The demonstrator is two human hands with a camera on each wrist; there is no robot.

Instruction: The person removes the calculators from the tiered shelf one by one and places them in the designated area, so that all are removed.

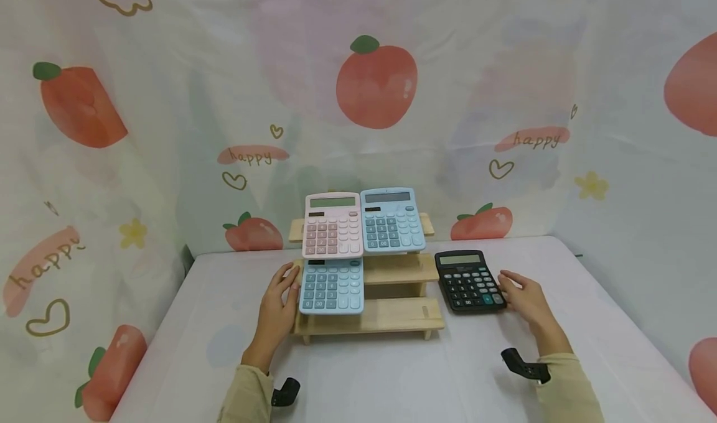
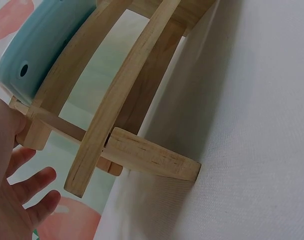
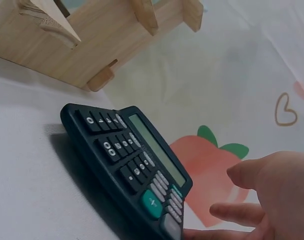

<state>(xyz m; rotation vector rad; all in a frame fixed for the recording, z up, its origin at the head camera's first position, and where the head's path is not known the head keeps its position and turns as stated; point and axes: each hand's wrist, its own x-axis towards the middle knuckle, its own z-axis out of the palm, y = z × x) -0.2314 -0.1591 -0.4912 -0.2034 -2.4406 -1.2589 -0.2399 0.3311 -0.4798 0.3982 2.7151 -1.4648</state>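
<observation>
A three-tier wooden rack [image 1: 386, 316] stands on the table, holding a pink calculator [image 1: 333, 225] and a light blue calculator [image 1: 394, 221] side by side on top. Lower left, another blue calculator [image 1: 332, 287] leans on the rack. My left hand [image 1: 278, 305] grips the rack's left end; in the left wrist view its thumb is against a plank end [image 2: 36, 134], with other fingers spread loosely. Right of the rack sits a black calculator [image 1: 469, 281], screen facing up. My right hand [image 1: 526, 300] is at its right edge, fingers extended; in the right wrist view one finger meets the calculator's edge.
The rack and calculators stand on a white cloth-covered table [image 1: 392, 379]. Behind and to both sides hangs a curtain [image 1: 448, 68] printed with fruit. A black wrist mount [image 1: 524, 366] projects from the right sleeve, and another [image 1: 285, 392] from the left sleeve.
</observation>
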